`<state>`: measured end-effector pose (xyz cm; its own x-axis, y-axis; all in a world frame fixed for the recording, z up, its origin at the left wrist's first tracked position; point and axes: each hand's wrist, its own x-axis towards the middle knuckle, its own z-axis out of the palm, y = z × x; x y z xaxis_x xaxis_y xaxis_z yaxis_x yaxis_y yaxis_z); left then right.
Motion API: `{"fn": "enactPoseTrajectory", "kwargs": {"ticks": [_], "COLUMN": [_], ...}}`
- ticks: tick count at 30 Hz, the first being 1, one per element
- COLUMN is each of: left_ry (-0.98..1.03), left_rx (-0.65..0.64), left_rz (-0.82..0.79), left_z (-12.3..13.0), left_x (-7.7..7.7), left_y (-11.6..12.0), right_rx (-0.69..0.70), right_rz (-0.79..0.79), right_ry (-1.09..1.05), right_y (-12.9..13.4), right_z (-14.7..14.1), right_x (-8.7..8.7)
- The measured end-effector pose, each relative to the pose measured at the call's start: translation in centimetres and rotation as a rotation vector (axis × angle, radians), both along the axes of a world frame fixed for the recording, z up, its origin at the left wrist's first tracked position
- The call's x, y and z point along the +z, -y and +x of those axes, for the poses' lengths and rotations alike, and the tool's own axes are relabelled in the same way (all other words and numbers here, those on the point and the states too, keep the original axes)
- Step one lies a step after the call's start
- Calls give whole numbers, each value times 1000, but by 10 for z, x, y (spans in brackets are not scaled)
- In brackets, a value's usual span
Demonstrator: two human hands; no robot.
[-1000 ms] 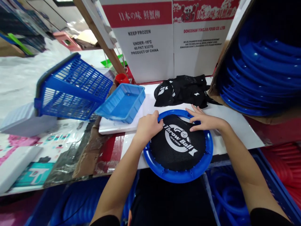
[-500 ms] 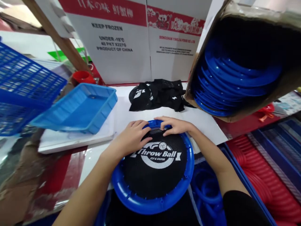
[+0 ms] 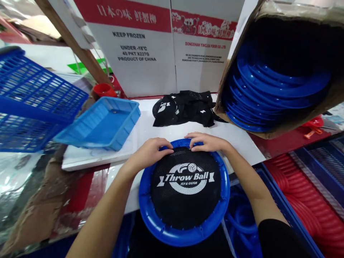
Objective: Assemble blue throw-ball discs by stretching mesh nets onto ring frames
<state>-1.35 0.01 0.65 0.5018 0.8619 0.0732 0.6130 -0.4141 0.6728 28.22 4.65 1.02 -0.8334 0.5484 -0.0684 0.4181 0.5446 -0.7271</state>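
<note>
A round blue plastic ring (image 3: 150,224) with black mesh (image 3: 182,215) across it, printed "Throw Ball" in white, lies in front of me, partly over the table's front edge. On the far left of its rim, my left hand (image 3: 153,152) is closed, fingers over the rim and thumb at the mesh edge. My right hand (image 3: 208,142) pinches the far right of the rim, its thumb and fingertips by the mesh edge. Between the hands the far rim shows. Behind it, a pile of black printed mesh pieces (image 3: 188,107) lies on the white table top (image 3: 236,139).
At left are a shallow light-blue tray (image 3: 107,123) and a blue slatted basket (image 3: 40,93). A tilted carton (image 3: 223,89) at right holds stacked blue rings (image 3: 279,86). White boxes (image 3: 145,75) stand behind. Crates at lower right hold red rings (image 3: 298,200) and blue rings (image 3: 240,218).
The view has shifted, so everything sits slightly further right. My left hand has drawn its fingers in along the far rim; my right hand stays on the rim.
</note>
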Motion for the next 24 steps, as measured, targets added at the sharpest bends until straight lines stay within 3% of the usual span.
{"fn": "enactPoseTrajectory", "kwargs": {"ticks": [6, 10, 17, 24], "left_ry": [116, 143, 160, 163], "left_rx": [132, 134, 102, 124], "left_rz": [-181, -236, -358, -321], "left_z": [1, 2, -3, 0], "left_x": [-2, -1, -1, -3], "left_y": [-5, -6, -9, -8], "right_rx": [-93, 24, 69, -39], "right_rz": [19, 41, 142, -40], "right_ry": [-199, -54, 58, -132], "right_y": [-4, 1, 10, 4], "right_z": [-3, -4, -10, -6], "right_x": [-10, -12, -13, -10]}}
